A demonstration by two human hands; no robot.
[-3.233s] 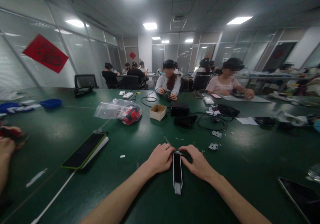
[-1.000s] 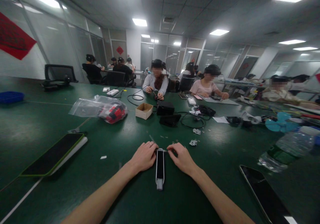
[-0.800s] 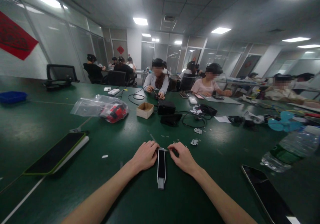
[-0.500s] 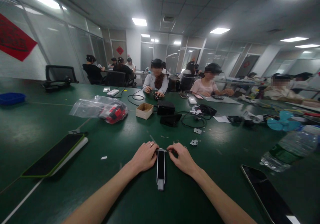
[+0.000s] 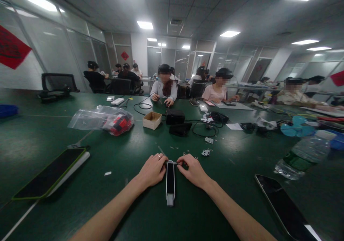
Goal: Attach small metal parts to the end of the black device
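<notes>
A slim black device with a white rim and a grey end piece (image 5: 170, 182) lies lengthwise on the green table in front of me. My left hand (image 5: 152, 169) rests beside its far left corner, fingers curled and closed, the tips at that far end. From the other side my right hand (image 5: 194, 171) is closed in a pinch of thumb and forefinger. A thin, greyish sliver shows between the right fingertips and the device's far end, too small to name. Whatever the left fingertips grip is hidden.
Metal plates (image 5: 206, 152) and several small rings lie beyond my right hand. Farther off are a cardboard box (image 5: 152, 120) and a plastic bag (image 5: 115, 121). Phones (image 5: 282, 205) and a green-edged tablet-like slab (image 5: 51, 173) flank me; a water bottle (image 5: 302, 155) lies right. Co-workers sit opposite.
The whole view has shifted slightly, so everything sits a little farther left. Both hands keep nearly the same pose at the device's far end.
</notes>
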